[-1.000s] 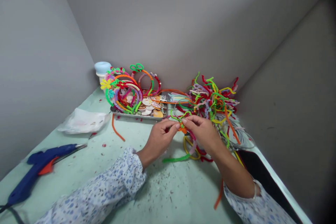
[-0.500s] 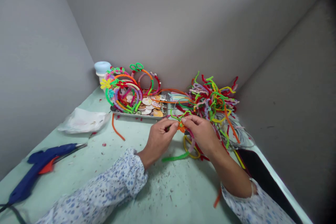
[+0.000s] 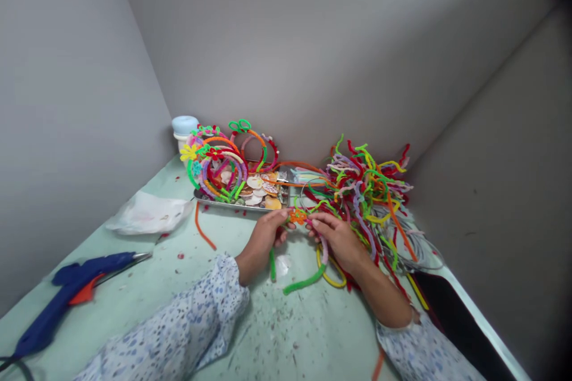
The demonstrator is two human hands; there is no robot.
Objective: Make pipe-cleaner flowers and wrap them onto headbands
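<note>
Fingers point(image 3: 281, 215) of left hand point(image 3: 261, 240) and right hand point(image 3: 343, 243) gripped a curved, fuzzy pink-lilac-green band point(image 3: 324, 255); fuzzy orange flower point(image 3: 298, 216) looked shaped, fastening unclear tho.

Grey walls point(image 3: 277, 47), dimmer toward the right, border a pale green tabletop point(image 3: 286, 333).

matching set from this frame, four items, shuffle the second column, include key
1. orange flower
2. glue gun
3. metal tray
4. plastic bag

A. dark blue with an orange-red trigger
B. whitish and rumpled
C. between the left hand and the right hand
D. holding pale, shell-like pieces

Pairs: 1-C, 2-A, 3-D, 4-B
</note>
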